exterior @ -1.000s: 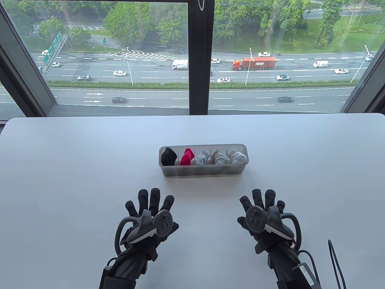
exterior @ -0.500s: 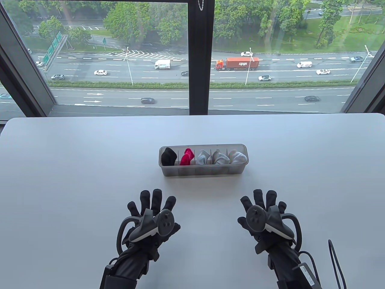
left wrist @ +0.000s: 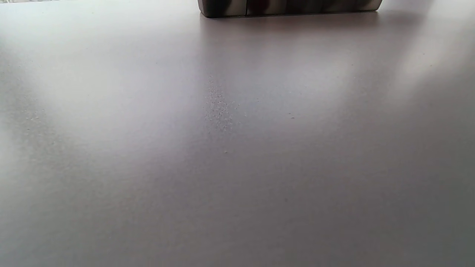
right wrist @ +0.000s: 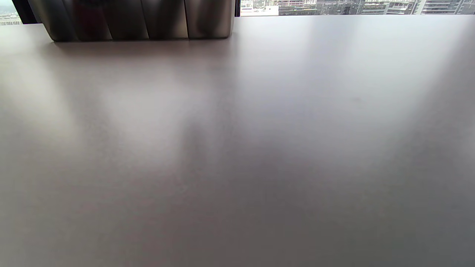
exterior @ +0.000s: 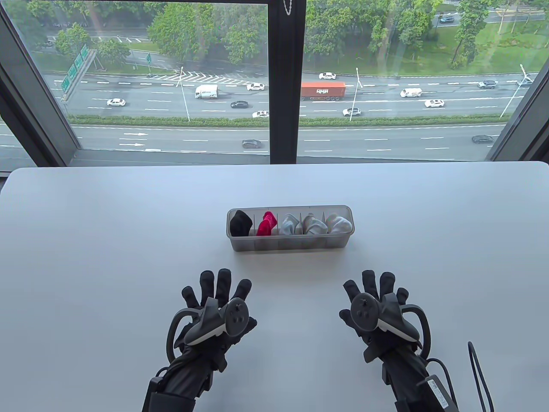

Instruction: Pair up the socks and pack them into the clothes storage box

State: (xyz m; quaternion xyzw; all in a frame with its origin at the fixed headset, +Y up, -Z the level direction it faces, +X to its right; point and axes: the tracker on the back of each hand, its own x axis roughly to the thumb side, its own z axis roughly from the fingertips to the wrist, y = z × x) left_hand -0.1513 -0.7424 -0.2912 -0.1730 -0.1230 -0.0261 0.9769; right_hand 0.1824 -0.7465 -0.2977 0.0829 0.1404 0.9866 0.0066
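A clear storage box with several compartments stands mid-table. It holds a black sock bundle, a red bundle and three pale grey-white bundles. My left hand lies flat on the table in front of the box's left end, fingers spread and straight, holding nothing. My right hand lies flat in front of the box's right end, fingers also spread and empty. Both wrist views show only bare tabletop and the box base; no fingers appear there.
The white table reaches back to a window. Black cables trail at the bottom right beside my right forearm. No loose socks show on the table.
My left hand has shifted a little to the right. The right hand and the box stay put.
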